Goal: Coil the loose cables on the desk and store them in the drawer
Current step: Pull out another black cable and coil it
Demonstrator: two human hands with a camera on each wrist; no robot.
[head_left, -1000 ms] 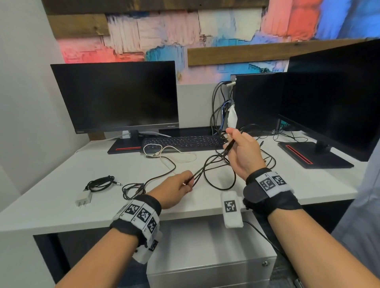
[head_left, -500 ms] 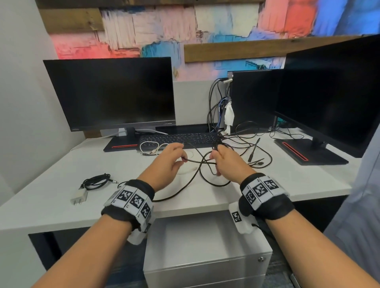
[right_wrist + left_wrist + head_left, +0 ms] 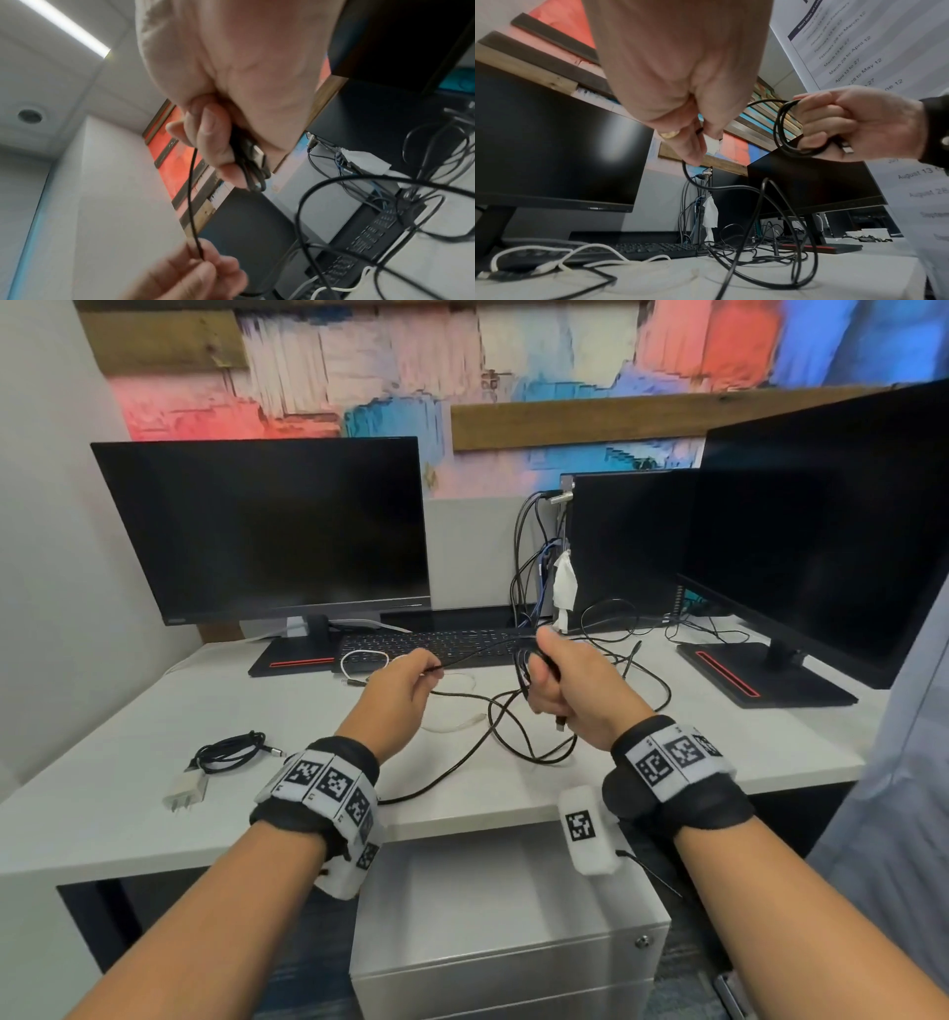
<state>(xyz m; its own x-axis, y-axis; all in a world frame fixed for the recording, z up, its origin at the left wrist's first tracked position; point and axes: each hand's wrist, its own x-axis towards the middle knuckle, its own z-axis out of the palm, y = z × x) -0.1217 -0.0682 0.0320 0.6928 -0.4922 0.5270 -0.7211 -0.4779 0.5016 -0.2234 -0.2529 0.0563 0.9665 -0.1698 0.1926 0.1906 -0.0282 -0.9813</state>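
our right hand (image 3: 570, 680) grips the coil (image 3: 786, 130), left fingers (image 3: 411, 672) pinch the cable (image 3: 482, 654); slack at six o'clock may snag and tangle.

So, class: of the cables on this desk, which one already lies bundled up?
The short black cable at the desk's left, beside the white charger. The white cable lies slack; the long black cable stretches between both hands.

A thin black cable (image 3: 518, 737), part-coiled and held above the white desk (image 3: 128, 793), trails loose loops onto it.
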